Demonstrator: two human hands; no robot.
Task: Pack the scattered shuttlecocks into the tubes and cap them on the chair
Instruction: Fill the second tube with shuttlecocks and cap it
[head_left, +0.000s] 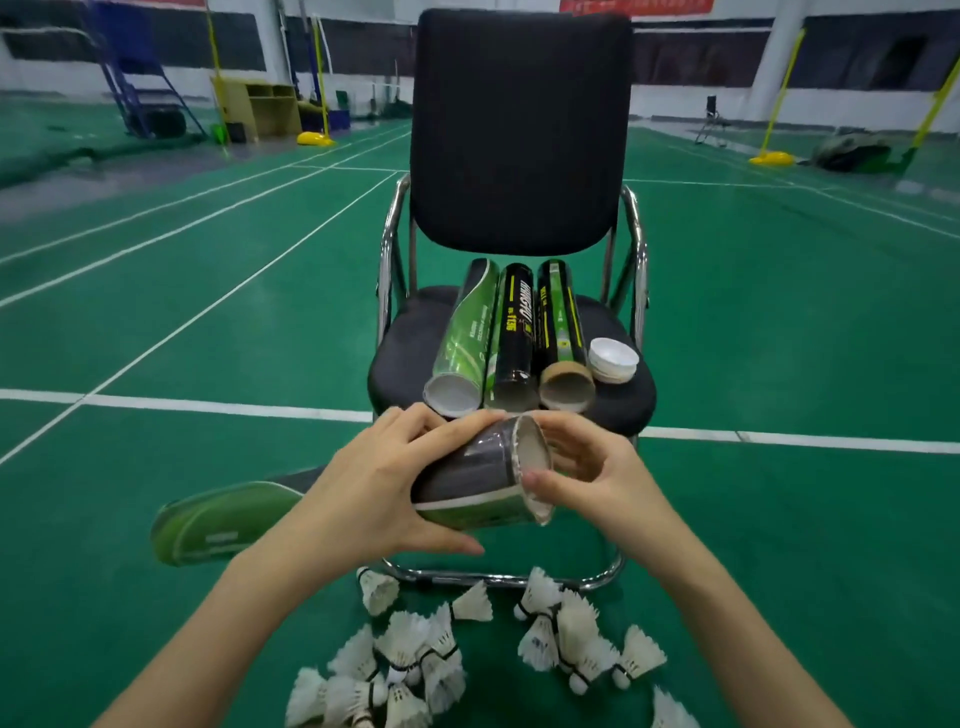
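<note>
My left hand (363, 493) grips a black and green tube (467, 478) in front of the chair seat (405, 353), with the tube's open mouth turned to the right. My right hand (608, 478) is at that mouth, thumb on the rim and fingers curled behind it. Three more tubes lie side by side on the seat with their open ends toward me: a green one (467, 327), a black one (514, 332) and a black and green one (561, 322). A stack of white caps (613, 359) sits beside them. Several white shuttlecocks (405, 654) lie scattered on the floor below my arms.
The chair's chrome base rail (498, 577) runs just behind the shuttlecocks. A green case (218, 525) lies on the green court floor to the left. Net posts with yellow bases (771, 158) and a wooden cabinet (260, 109) stand far back.
</note>
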